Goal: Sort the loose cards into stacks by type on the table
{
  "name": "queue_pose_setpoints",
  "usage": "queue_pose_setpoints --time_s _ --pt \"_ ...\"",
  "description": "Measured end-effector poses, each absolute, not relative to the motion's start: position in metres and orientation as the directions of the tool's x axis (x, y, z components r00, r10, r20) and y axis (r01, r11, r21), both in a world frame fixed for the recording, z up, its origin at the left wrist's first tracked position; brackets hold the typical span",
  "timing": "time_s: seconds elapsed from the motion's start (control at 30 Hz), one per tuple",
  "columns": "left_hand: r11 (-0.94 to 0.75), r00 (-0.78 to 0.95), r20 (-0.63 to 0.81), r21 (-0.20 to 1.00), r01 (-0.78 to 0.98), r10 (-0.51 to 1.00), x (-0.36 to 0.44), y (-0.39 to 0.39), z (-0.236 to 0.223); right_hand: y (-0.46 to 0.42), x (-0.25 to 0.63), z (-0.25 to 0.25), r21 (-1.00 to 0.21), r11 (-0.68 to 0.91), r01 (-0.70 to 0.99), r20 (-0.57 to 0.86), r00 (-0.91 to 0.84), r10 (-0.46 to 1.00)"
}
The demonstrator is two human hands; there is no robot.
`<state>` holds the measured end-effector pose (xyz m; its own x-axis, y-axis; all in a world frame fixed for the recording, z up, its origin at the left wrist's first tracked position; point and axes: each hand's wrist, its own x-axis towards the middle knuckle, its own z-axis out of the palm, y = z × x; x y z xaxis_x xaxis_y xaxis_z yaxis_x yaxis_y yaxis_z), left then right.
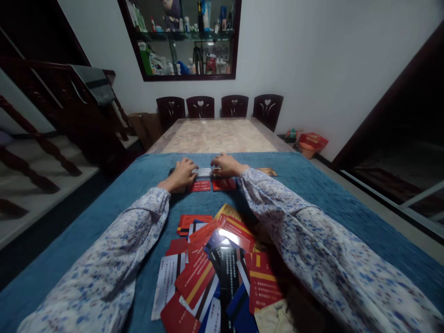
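A white card (204, 172) lies in the back row on the blue cloth, between my two hands. My left hand (181, 175) is at its left end with bent fingers, the fingertips touching its edge. At the right end, my right hand (227, 165) curls its fingers down onto the card; part of that grip is hidden. Just in front lie a red card (200, 186) and another red card (224, 185), side by side. A gold card (268, 171) rests to the right of my right wrist. Dark cards show partly under my left hand.
Close to me is a loose, overlapping pile of red, blue, white, black and gold cards (229, 268). Blue cloth (138, 194) covers the near part of the marble-patterned table (222, 134). Several dark chairs (235, 106) stand at its far end.
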<state>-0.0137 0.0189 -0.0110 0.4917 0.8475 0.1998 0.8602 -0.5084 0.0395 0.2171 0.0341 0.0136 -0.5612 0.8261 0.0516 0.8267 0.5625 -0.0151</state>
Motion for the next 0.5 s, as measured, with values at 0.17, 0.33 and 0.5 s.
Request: queue_pose_setpoints --time_s 0.17,0.33,0.5 --pt "-0.511 0.502 0.177 0.005 0.860 0.846 -0.001 0.006 -0.012 0.020 0.227 0.017 0.005 0.559 0.829 0.090 -0.557 0.825" --pt "-0.528 0.516 0.192 0.013 0.849 0.835 0.014 -0.011 -0.012 0.004 0.238 0.019 0.008 0.543 0.840 0.095 -0.541 0.835" --pt "-0.553 0.537 0.210 0.019 0.833 0.817 0.031 -0.024 -0.011 -0.013 0.248 0.021 0.013 0.519 0.855 0.065 -0.518 0.853"
